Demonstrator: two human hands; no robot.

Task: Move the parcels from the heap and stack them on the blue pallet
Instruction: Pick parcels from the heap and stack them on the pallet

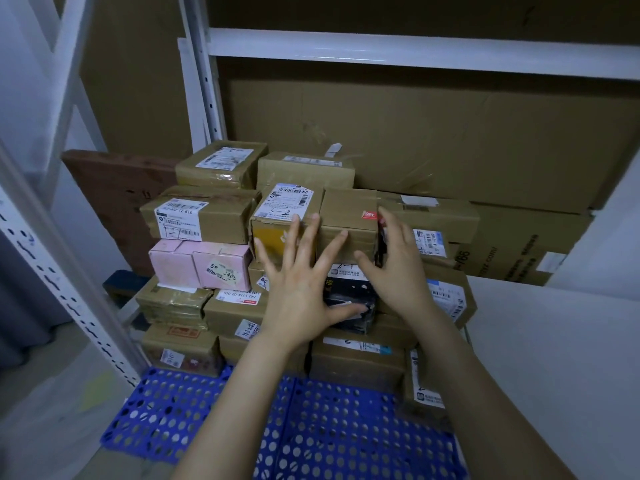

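A stack of taped cardboard parcels stands on the back part of the blue perforated pallet. My left hand lies with straight, spread fingers against the front of the stack, its fingertips on a brown parcel in the upper row. My right hand presses the right side of that same parcel, fingers straight, thumb toward the front. Below the hands sits a black parcel. A pink box is at the left of the stack. A labelled parcel adjoins the brown one on its left.
White metal shelf uprights and a crossbeam frame the stack. Large flattened cardboard sheets lean behind it. A dark brown board stands at the back left. A perforated white post slants at the near left.
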